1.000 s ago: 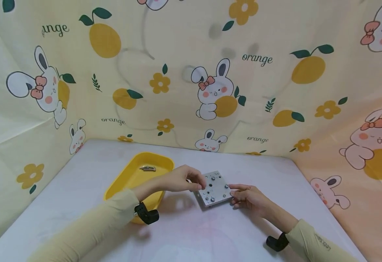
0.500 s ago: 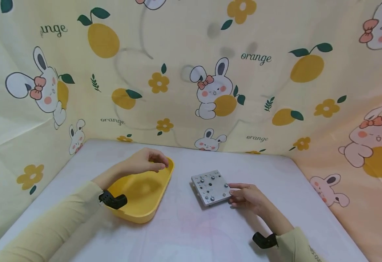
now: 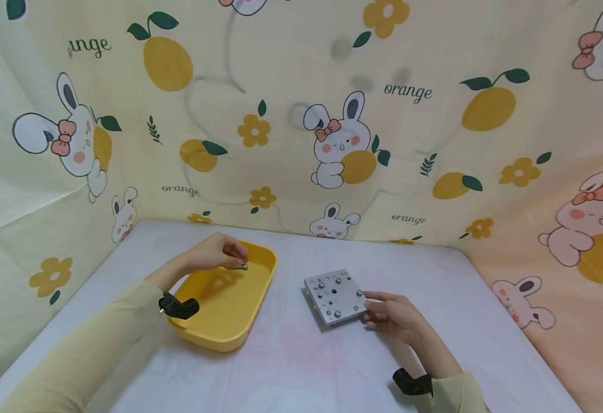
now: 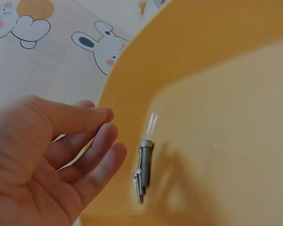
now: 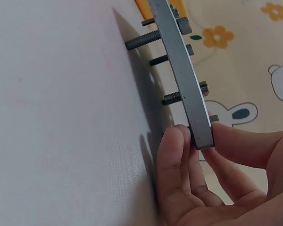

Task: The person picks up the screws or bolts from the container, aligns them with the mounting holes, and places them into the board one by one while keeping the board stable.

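My left hand (image 3: 216,254) hangs over the far part of the yellow tray (image 3: 252,321). In the left wrist view its thumb and forefinger tips come together, the other fingers are loosely curled, and nothing shows between them. Several screws (image 4: 146,165) lie together on the tray floor just beside those fingertips, apart from them. My right hand (image 3: 396,318) pinches the near right edge of a square grey metal plate (image 3: 327,295), thumb on the upper face and fingers beneath. Screws stand in the plate's holes; in the right wrist view their threaded ends (image 5: 144,40) stick out below.
Both rest above a white table (image 3: 301,367). A patterned cloth (image 3: 280,115) with rabbits and oranges hangs behind and along the sides. Black wrist cameras sit on the left wrist (image 3: 179,306) and right wrist (image 3: 412,382).
My left hand has left the metal plate and moved left to the tray, then settled lower over the screws. My right hand keeps its grip on the plate, which stays in place.
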`<state>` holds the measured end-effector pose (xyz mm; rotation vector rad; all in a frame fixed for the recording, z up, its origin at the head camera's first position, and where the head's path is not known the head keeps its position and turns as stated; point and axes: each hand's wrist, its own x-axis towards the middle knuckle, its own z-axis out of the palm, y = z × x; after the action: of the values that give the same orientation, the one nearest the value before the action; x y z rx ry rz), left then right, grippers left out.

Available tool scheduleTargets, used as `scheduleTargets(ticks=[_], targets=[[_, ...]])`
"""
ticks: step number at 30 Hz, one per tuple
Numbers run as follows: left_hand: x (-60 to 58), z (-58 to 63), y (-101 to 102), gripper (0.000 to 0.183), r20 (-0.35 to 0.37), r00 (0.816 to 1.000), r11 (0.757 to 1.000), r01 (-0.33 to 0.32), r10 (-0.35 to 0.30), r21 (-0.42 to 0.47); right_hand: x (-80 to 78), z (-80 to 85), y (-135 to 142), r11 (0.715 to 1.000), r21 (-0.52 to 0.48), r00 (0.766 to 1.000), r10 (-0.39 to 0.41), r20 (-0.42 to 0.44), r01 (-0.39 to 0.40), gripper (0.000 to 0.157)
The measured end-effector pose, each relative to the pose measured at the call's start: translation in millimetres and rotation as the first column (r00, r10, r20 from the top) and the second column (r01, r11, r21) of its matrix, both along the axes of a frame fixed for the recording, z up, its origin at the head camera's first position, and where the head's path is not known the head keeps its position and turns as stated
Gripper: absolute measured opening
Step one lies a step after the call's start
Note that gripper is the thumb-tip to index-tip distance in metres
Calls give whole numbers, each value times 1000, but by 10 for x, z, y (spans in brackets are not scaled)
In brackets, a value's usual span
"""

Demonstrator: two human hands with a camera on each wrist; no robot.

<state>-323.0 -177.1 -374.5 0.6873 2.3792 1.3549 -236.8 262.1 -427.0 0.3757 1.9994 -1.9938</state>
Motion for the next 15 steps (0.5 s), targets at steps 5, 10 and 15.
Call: scheduleTargets(ticks=[5, 10, 15], targets=[[-45, -71, 9, 18, 29, 999, 1000, 19, -19, 12, -5, -10, 17, 1000, -13, 1000, 4, 3, -4, 44], [-71, -140, 33, 17, 37, 999, 999, 28, -29, 29, 0, -19, 32, 1000, -26, 1000, 14, 11, -14, 45], [-103, -176, 60, 18, -17, 1000, 1000, -12, 12, -3, 6, -11, 42, 999, -27, 1000, 20, 16, -19, 46]])
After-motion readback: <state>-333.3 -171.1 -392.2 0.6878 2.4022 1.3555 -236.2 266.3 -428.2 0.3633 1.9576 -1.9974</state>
